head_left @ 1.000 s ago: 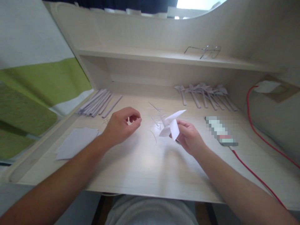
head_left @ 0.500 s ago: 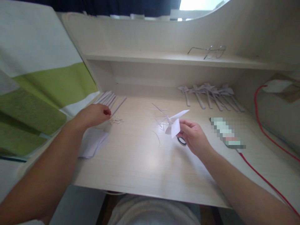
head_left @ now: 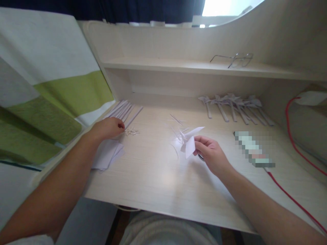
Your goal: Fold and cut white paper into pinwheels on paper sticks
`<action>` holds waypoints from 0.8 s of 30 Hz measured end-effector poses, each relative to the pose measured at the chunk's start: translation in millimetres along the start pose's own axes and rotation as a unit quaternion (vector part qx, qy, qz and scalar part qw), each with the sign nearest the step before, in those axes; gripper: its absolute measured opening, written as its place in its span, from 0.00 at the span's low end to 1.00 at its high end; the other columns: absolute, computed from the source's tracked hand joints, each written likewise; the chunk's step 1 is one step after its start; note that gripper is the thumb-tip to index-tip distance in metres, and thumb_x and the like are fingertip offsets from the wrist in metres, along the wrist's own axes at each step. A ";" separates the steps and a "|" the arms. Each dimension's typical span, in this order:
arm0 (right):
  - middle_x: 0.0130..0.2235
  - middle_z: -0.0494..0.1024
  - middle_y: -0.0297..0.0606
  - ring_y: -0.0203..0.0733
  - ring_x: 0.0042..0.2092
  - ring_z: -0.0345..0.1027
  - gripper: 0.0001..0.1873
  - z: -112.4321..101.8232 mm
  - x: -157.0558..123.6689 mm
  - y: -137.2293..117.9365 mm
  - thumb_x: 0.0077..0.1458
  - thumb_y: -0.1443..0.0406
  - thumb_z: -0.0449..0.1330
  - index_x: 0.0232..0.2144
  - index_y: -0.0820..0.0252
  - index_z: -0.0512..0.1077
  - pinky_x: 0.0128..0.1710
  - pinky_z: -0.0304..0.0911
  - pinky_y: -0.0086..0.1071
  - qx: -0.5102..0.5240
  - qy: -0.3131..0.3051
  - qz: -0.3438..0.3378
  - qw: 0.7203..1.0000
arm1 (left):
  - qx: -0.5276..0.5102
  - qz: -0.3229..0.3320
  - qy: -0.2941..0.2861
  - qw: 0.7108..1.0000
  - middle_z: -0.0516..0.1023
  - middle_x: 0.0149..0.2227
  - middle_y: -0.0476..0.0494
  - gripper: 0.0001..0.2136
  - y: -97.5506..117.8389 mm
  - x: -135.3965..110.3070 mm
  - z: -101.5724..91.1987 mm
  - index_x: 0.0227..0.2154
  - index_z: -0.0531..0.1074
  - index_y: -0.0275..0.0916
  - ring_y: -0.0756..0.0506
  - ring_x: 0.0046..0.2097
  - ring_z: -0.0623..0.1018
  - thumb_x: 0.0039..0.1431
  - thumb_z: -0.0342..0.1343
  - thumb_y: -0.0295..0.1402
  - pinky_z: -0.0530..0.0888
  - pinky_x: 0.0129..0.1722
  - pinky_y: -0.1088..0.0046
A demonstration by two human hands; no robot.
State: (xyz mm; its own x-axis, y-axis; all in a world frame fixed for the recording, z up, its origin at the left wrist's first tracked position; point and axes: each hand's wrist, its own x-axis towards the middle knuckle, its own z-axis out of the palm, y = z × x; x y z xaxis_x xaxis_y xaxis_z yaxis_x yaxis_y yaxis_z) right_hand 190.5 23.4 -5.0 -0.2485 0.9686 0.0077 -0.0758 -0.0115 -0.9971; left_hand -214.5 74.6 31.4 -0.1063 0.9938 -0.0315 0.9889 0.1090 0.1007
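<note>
My right hand [head_left: 211, 151] holds a white paper pinwheel [head_left: 190, 144] with folded blades by one side, above the desk. A dark ring-shaped handle [head_left: 200, 157] shows partly beneath that hand. At the left, my left hand [head_left: 109, 128] has its thumb and fingers drawn together beside a small pile of short pale pieces [head_left: 132, 131]. Whatever sits between those fingertips is hidden. Just past the hand lie several rolled paper sticks [head_left: 122, 109], with one stick [head_left: 134, 115] set apart. Nearer me, a stack of white paper sheets [head_left: 107, 154] rests under my left wrist.
Thin paper scraps [head_left: 176, 119] lie mid-desk. Several pinwheels on sticks [head_left: 232, 102] line the back right. A phone [head_left: 252, 149] with a red cable [head_left: 288, 194] lies at the right. Glasses [head_left: 240, 59] rest on the shelf [head_left: 163, 64]; a curtain [head_left: 79, 88] hangs at the left.
The view has shifted, so the scene sits further right. My right hand has lowered the pinwheel slightly towards me, covering more of the dark ring. My left hand stays by the pale pieces.
</note>
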 end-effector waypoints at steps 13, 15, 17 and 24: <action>0.24 0.73 0.33 0.35 0.26 0.62 0.09 10.4 -5.3 0.0 0.49 0.60 0.66 0.27 0.61 0.77 0.30 0.58 0.32 -0.026 -0.013 0.002 1.000 | 0.017 -0.037 0.029 0.999 0.84 0.46 0.38 0.19 -9.0 11.0 -18.7 0.42 0.81 0.40 0.35 0.46 0.80 0.53 0.54 0.43 0.73 0.44 0.64; 0.24 0.73 0.33 0.36 0.26 0.61 0.10 11.9 -6.3 1.3 0.49 0.59 0.66 0.28 0.61 0.77 0.30 0.58 0.32 -0.032 -0.018 0.002 0.999 | 0.010 -0.043 0.043 0.998 0.83 0.48 0.39 0.20 -0.7 24.8 -15.5 0.44 0.81 0.39 0.36 0.48 0.80 0.55 0.53 0.43 0.73 0.46 0.65; 0.24 0.72 0.32 0.36 0.26 0.61 0.10 12.9 -6.9 3.3 0.49 0.59 0.66 0.28 0.61 0.77 0.29 0.58 0.32 -0.038 -0.018 0.003 0.999 | 0.004 -0.049 0.052 0.997 0.83 0.48 0.38 0.19 11.3 41.1 -8.6 0.45 0.81 0.40 0.35 0.48 0.80 0.57 0.53 0.43 0.74 0.45 0.64; 0.21 0.71 0.31 0.36 0.24 0.62 0.12 15.4 -8.4 3.4 0.47 0.58 0.66 0.28 0.61 0.77 0.29 0.59 0.33 -0.049 -0.001 0.000 0.999 | 0.027 -0.114 0.061 0.991 0.77 0.54 0.32 0.16 23.1 82.1 5.2 0.51 0.75 0.35 0.33 0.54 0.77 0.64 0.57 0.37 0.75 0.50 0.53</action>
State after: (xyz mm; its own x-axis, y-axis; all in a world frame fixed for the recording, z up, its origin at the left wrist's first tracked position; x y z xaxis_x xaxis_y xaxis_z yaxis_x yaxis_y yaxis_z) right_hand 177.5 11.5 -7.2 -0.2507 0.9680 0.0085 0.0194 0.0139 -0.9997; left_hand -199.9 158.6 26.0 -0.3366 0.9388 0.0730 0.9413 0.3336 0.0512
